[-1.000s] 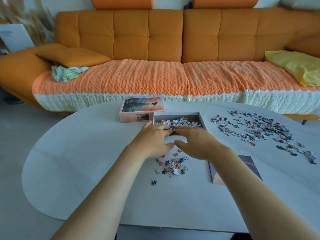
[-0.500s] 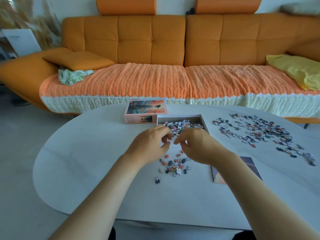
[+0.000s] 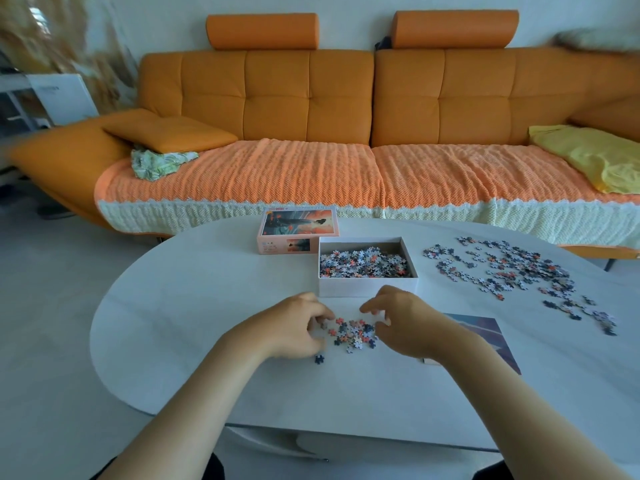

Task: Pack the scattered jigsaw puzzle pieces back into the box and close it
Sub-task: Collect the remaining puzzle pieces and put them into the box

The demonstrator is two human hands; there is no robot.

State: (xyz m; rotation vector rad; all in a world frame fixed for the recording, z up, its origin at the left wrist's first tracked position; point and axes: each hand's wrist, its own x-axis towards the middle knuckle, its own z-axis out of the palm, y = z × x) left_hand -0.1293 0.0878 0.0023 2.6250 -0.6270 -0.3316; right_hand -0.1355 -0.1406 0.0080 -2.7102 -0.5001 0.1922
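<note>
1. Sitting on the table (image 3: pixel 207 306), your open box (image 3: pixel 367 287) runs its long axis left to right, with the lid (image 3: pixel 298 225) just beside its far-left corner
2. Orange, white and dark pieces (image 3: pixel 363 263) part-fill it
3. Your left hand (image 3: pixel 294 327) and right hand (image 3: pixel 405 323), at its rim a second ago, now flank the small pile (image 3: pixel 353 332) in front, fingers curled; I cannot tell if they grip anything

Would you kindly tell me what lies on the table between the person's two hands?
In the head view, a small heap of puzzle pieces lies on the table between the left hand and the right hand.
</note>
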